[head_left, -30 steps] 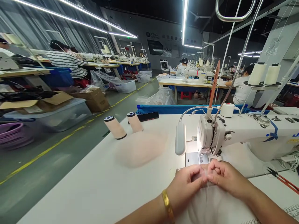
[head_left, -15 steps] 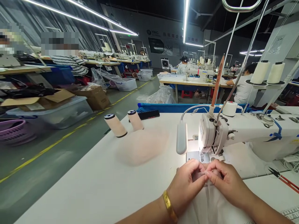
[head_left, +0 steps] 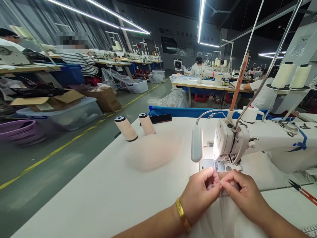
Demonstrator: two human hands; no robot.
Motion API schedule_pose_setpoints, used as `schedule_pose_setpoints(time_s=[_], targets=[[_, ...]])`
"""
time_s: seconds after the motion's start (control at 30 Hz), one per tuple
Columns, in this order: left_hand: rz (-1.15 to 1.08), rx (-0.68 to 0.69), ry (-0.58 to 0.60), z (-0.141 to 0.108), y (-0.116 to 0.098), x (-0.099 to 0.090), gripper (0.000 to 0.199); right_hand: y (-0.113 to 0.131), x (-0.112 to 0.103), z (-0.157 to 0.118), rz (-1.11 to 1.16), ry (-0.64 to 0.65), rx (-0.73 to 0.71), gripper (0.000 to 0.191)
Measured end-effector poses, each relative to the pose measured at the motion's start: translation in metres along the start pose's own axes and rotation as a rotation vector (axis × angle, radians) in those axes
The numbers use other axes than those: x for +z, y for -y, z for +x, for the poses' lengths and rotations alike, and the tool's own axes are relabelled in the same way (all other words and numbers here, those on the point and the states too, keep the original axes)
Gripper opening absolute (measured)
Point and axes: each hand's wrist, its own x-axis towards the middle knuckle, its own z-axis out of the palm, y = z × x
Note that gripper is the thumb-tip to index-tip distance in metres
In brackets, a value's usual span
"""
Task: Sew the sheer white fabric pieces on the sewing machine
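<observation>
Thin white sheer fabric [head_left: 220, 218] hangs from my fingers toward the front of the table. My left hand [head_left: 201, 191] pinches its edge between thumb and forefinger. Fingertip to fingertip with it, my right hand [head_left: 244, 191] pinches the same edge. Both hands are just in front of the needle plate of a white sewing machine [head_left: 231, 140]. A lit lamp [head_left: 197, 143] on a bendy neck shines beside the needle. The fabric's far edge is partly hidden behind my fingers.
Two peach thread cones [head_left: 126, 129] and a dark phone [head_left: 160, 119] lie at the table's back left, near a sheer pale piece [head_left: 155, 150]. Red-handled thread snips [head_left: 303, 191] are at right, a ruler [head_left: 309, 231] at the lower right. Co-workers sit at machines beyond.
The camera view has shifted slightly, so the scene sits a little further right. My hands keep the same pinch on the fabric, with hardly any movement.
</observation>
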Motion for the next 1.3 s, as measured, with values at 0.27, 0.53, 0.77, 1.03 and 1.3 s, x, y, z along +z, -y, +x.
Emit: schedule_pose_setpoints(time_s=[0.27, 0.53, 0.77, 1.03, 1.3], targets=[[-0.023, 0.018, -0.017, 0.001, 0.003, 0.001, 0.021, -0.001, 0.001, 0.0, -0.047, -0.036, -0.083, 0.022], [-0.033, 0.013, -0.014, 0.0, 0.003, 0.001, 0.016, -0.003, 0.002, -0.001, -0.048, -0.026, -0.142, 0.02], [-0.04, -0.017, 0.024, 0.003, 0.006, 0.001, 0.016, 0.001, 0.0, -0.001, -0.096, -0.034, -0.172, 0.022], [0.029, 0.034, 0.013, 0.004, 0.004, -0.004, 0.022, 0.001, 0.001, -0.001, -0.096, -0.013, 0.001, 0.026], [0.454, 0.048, 0.011, 0.013, 0.004, -0.009, 0.018, -0.004, 0.009, 0.013, -0.231, 0.029, 0.051, 0.02]])
